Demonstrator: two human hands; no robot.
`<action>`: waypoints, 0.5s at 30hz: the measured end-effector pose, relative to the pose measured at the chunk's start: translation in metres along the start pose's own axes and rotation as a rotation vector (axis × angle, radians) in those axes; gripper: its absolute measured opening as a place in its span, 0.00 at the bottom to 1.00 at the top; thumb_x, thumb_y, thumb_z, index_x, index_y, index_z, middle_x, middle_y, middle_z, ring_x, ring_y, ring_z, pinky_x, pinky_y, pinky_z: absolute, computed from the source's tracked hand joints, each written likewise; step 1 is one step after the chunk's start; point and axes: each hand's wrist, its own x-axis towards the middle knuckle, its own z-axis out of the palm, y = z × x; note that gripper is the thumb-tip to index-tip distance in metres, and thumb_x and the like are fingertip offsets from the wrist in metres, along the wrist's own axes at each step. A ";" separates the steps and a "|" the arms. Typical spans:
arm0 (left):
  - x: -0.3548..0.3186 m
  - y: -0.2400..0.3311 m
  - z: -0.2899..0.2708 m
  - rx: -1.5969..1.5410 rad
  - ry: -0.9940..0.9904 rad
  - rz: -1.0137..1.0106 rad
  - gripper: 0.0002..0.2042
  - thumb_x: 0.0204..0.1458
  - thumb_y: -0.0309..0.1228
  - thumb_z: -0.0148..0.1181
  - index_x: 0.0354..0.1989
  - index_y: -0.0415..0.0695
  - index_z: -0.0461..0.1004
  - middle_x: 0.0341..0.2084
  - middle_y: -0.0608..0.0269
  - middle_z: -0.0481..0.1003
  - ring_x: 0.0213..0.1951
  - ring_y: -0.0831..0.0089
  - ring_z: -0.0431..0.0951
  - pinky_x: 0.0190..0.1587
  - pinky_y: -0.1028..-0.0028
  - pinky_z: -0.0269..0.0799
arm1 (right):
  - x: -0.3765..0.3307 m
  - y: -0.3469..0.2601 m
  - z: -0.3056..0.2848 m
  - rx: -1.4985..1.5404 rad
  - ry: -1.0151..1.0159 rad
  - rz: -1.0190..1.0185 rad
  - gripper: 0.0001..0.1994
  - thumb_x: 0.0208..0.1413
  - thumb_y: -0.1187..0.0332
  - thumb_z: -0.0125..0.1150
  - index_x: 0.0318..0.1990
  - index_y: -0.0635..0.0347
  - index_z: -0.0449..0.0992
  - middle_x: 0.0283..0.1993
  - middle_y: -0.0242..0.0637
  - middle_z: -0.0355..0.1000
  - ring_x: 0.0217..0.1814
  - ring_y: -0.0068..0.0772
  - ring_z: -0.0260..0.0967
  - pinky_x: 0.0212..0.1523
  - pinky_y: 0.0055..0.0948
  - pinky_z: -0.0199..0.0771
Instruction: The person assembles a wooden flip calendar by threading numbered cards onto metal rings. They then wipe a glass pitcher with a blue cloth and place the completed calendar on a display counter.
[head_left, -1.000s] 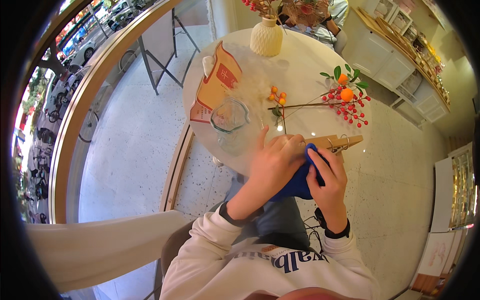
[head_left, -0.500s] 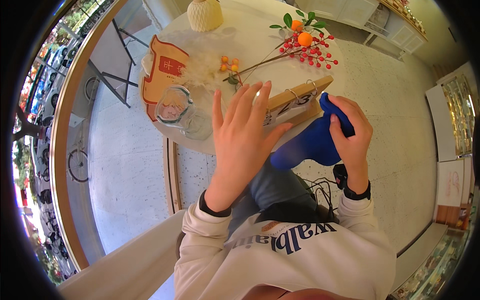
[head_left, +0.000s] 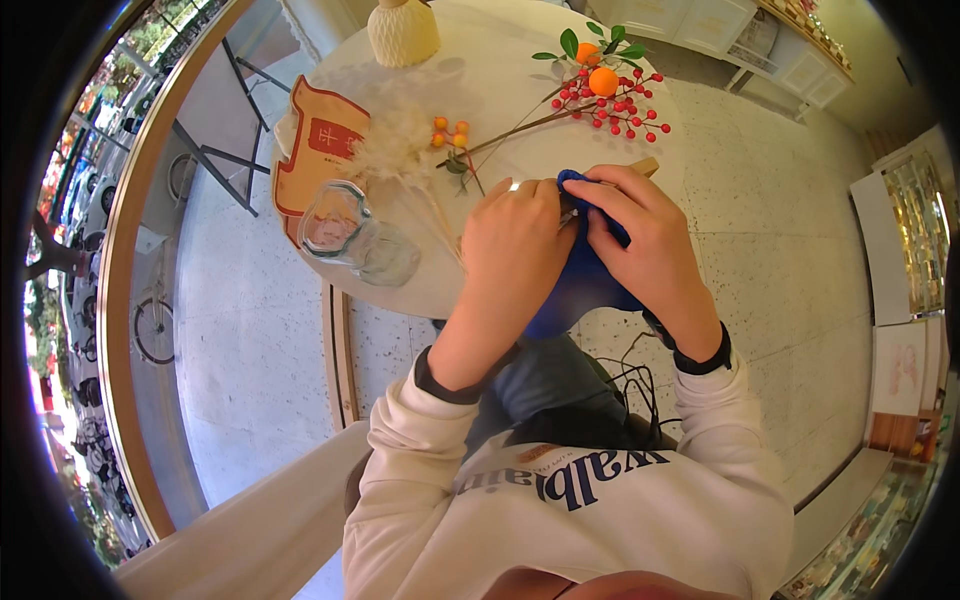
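Observation:
A blue cloth [head_left: 575,290] hangs from my right hand [head_left: 650,235], whose thumb and fingers pinch its upper edge. My left hand [head_left: 515,250] is beside it, fingers curled down at the cloth's upper left edge; what they grip is hidden. Behind both hands stands a wooden flip calendar [head_left: 645,167], mostly covered, with only its upper right corner showing. The cloth drapes below the hands, over the near edge of the round white table [head_left: 490,95].
A clear glass vase [head_left: 385,255] lies on the table's left, near dried plumes [head_left: 395,150] and an orange-and-red paper bag [head_left: 320,145]. Red berry sprigs [head_left: 630,110] and a cream ribbed vase [head_left: 403,38] are farther back. Black cables [head_left: 640,385] hang below the right arm.
My right hand has moved left and slightly up with the cloth, in front of the calendar. My left hand has moved right to meet it, its spread fingers now curled.

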 end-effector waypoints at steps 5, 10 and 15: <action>-0.001 -0.001 -0.002 -0.074 -0.039 -0.021 0.08 0.42 0.32 0.62 0.27 0.42 0.72 0.23 0.58 0.74 0.30 0.61 0.76 0.32 0.65 0.72 | -0.018 0.000 0.007 -0.005 0.030 0.039 0.16 0.42 0.83 0.61 0.42 0.60 0.77 0.44 0.37 0.71 0.38 0.40 0.73 0.37 0.32 0.75; -0.001 0.002 -0.004 -0.068 -0.041 -0.078 0.09 0.42 0.31 0.63 0.28 0.41 0.71 0.22 0.58 0.74 0.29 0.61 0.76 0.31 0.65 0.72 | -0.023 0.002 0.006 0.058 0.045 0.062 0.17 0.40 0.84 0.62 0.42 0.60 0.78 0.44 0.38 0.71 0.39 0.39 0.74 0.38 0.32 0.75; 0.000 0.003 -0.005 -0.062 -0.067 -0.083 0.09 0.41 0.30 0.63 0.28 0.40 0.71 0.21 0.57 0.73 0.29 0.59 0.75 0.31 0.65 0.71 | -0.028 0.003 0.005 0.075 0.051 0.071 0.16 0.41 0.84 0.63 0.41 0.61 0.78 0.43 0.38 0.71 0.37 0.38 0.74 0.37 0.31 0.75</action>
